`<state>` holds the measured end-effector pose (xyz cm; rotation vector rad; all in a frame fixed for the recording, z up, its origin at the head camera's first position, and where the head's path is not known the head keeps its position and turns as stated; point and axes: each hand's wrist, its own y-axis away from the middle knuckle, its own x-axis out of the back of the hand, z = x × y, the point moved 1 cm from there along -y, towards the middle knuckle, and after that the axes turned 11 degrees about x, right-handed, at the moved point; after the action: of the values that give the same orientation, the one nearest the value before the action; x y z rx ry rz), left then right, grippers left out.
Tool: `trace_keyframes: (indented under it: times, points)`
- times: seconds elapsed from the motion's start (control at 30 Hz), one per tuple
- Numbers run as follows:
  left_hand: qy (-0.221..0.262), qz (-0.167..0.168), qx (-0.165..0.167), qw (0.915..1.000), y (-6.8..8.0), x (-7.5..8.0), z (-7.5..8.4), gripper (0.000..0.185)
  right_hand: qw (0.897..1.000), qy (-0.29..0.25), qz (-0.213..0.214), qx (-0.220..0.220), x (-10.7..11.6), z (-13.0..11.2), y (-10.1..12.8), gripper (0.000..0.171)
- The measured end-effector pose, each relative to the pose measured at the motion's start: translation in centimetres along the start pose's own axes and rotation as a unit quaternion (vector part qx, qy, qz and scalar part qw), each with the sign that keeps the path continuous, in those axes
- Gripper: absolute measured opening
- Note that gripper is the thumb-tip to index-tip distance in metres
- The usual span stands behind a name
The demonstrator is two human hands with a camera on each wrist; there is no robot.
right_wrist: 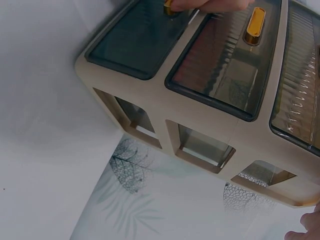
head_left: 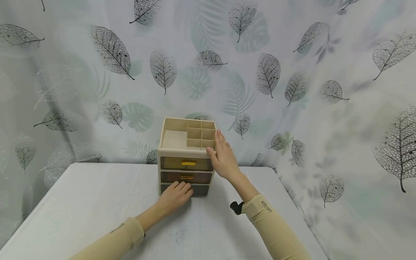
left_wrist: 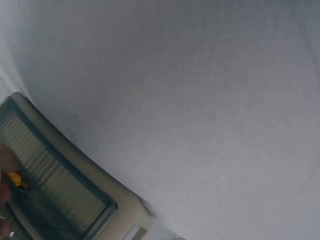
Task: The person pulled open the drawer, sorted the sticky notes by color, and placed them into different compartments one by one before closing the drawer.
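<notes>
With the right hand [head_left: 223, 156] lying flat-fingered against the organizer [head_left: 186, 156] to brace it, the left hand [head_left: 176, 195] pinches the bottom drawer's handle [right_wrist: 168, 6] — best drawn straight and level, not tugged.

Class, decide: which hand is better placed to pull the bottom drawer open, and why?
Left. The left hand already has fingers at the bottom drawer handle, while the right hand rests against the organizer top corner, likely steadying it.

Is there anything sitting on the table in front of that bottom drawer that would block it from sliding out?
Nothing visible. The left hand already has fingers at the bottom drawer of the organizer, and the table before it looks bare. The right hand rests against the organizer's side.
</notes>
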<state>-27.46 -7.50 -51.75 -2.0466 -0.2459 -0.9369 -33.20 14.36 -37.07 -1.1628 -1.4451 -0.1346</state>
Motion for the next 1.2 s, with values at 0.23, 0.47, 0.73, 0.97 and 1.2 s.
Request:
trace_keyframes:
  times: [0.23, 0.47, 0.73, 0.97, 1.2]
  points:
    - [-0.002, 0.009, -0.001, 1.0, -0.2, -0.2, -0.2, 0.017, 1.0, -0.001, 0.0, -0.003, 0.0, -0.1, 0.0, 0.075]
    - [-0.017, 0.004, -0.002, 0.9998, -0.3, -0.6, -0.3, 0.019, 1.0, 0.0, -0.001, -0.003, 0.0, 0.1, 0.0, 0.075]
    - [-0.018, 0.013, 0.002, 0.9998, -0.4, -0.4, -0.3, 0.012, 1.0, 0.002, 0.011, -0.001, 0.0, 0.3, 0.0, 0.075]
    - [0.026, 0.017, 0.038, 0.9988, -0.4, 1.6, -0.3, 0.018, 0.999, -0.012, 0.039, -0.006, 0.0, 0.6, 0.8, 0.074]
    - [0.076, 0.0, 0.128, 0.9889, -0.1, 5.8, -1.4, 0.034, 0.999, 0.003, 0.049, -0.01, 0.7, 1.2, 3.2, 0.072]
